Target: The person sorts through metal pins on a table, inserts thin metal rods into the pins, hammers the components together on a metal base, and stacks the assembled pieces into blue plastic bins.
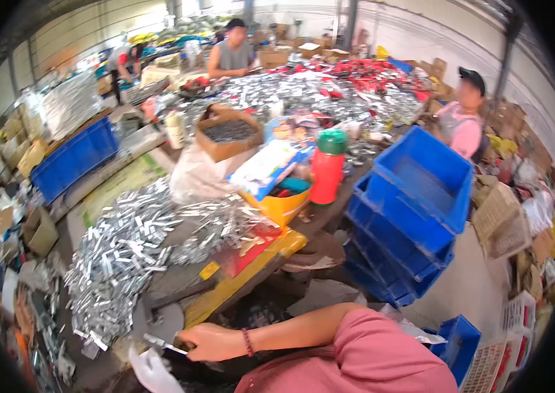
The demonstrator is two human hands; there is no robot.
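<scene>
My right hand, bare with a dark red bracelet at the wrist, reaches to the table's near edge. Its fingers are closed on the end of a small flat silver metal strip. Just left of it and lower is my left hand in a white glove, blurred; whether its fingers hold anything cannot be made out. A large heap of similar silver metal pieces spreads over the table beyond both hands. Closer to my right hand, a yellow strip runs along the table edge beside a red patch.
A stack of blue bins stands to the right, next to a red bottle with a green lid. An open cardboard box sits past the heap. Several people work around a larger pile of silver and red pieces.
</scene>
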